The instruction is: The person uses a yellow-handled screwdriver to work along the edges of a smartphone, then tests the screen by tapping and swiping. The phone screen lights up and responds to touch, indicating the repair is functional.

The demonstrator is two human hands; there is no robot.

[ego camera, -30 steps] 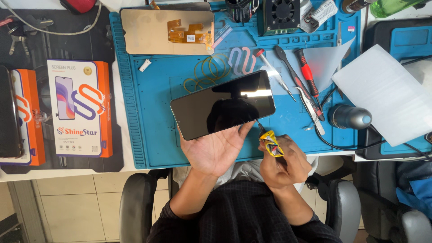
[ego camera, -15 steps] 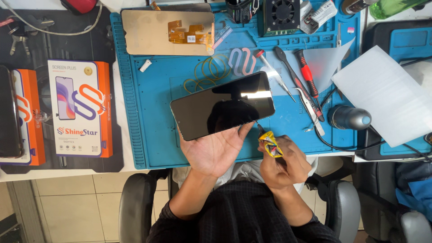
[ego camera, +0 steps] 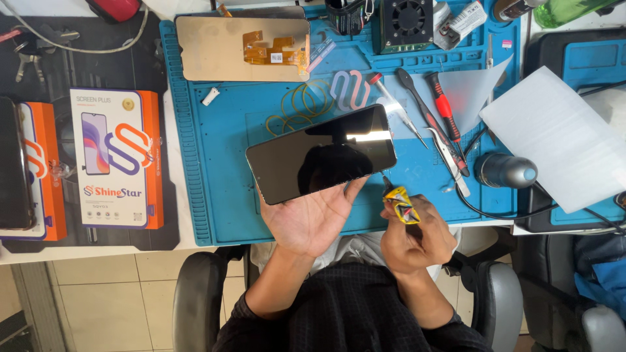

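Glue tube (ego camera: pixel 400 206) half-hidden in right hand (ego camera: pixel 417 238)

The left hand's fingers (ego camera: pixel 357 189) are mostly hidden beneath the phone (ego camera: pixel 321 154).

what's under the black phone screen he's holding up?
The left hand supports the black phone screen from below, palm up, fingertips at its lower edge. Beneath both lies the blue work mat. Whatever sits on the mat directly under the screen is covered.
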